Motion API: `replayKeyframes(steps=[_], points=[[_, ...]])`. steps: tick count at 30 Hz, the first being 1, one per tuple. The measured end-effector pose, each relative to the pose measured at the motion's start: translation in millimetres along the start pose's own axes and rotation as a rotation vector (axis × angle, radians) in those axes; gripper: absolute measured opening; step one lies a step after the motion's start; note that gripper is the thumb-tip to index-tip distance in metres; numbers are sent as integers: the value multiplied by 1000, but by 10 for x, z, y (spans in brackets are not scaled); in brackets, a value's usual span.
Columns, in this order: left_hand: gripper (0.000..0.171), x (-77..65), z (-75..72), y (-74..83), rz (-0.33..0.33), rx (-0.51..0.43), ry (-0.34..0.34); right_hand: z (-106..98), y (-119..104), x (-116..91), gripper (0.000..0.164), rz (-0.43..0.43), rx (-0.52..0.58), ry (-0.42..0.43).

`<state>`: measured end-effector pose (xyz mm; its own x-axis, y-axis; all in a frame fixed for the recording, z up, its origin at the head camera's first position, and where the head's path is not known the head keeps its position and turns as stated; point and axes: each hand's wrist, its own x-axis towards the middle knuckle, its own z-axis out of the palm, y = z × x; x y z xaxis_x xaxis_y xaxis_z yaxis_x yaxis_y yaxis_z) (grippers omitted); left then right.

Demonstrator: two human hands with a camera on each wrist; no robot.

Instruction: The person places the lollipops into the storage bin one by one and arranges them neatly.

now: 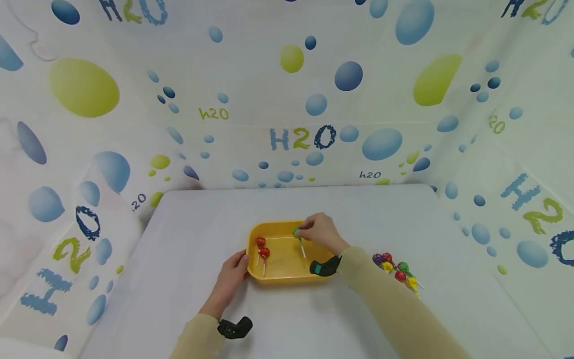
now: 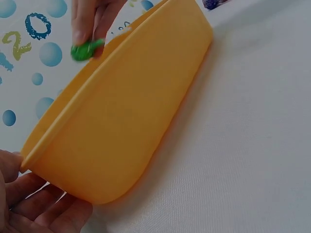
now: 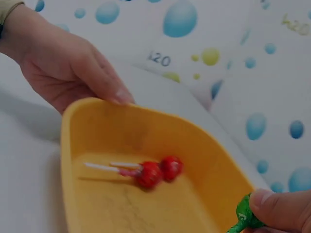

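Note:
A yellow plastic tray [image 1: 287, 280] stands on the white table. My left hand [image 1: 232, 274] grips its left end, thumb on the rim and fingers against the wall from below in the left wrist view. Over the tray's right half, my right hand [image 1: 324, 232] pinches a green-wrapped lollipop [image 3: 244, 212] by its head, its white stick pointing down. Two red lollipops [image 3: 148, 175] lie side by side at the left end inside the tray, sticks toward the front in the head view.
Right of the tray, a loose pile of lollipops [image 1: 400, 275] in purple, red, yellow and green wrappers lies on the table [image 1: 202, 219]. A white backdrop [image 1: 251, 149] printed with blue and green drops rises behind and at both sides.

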<state>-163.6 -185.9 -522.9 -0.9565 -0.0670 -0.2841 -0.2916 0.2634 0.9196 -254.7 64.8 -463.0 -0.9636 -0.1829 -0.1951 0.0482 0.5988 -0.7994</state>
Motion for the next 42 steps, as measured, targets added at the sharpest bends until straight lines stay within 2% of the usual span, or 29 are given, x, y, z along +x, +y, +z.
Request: replayKeyframes(steps=[8,11,14,16,25,31,42], points=[[49,28,27,22,-1,-6,13,433,-191,141,18,-28,-111,-21],[49,37,48,38,8,-3,11,529,-230,185,32,-36,-154,-17],[48,37,71,53,11,4,11,593,-270,213,47,-6,-177,-23],[48,34,81,63,10,7,12,622,-285,223,50,3,-191,-28],[49,18,93,40,-1,29,19,775,-237,270,49,-32,-261,-18],[49,-3,65,33,-3,32,18,861,-277,285,17,-16,-298,12],[48,-2,-27,-11,5,14,23,953,-411,286,22,20,-344,42]])
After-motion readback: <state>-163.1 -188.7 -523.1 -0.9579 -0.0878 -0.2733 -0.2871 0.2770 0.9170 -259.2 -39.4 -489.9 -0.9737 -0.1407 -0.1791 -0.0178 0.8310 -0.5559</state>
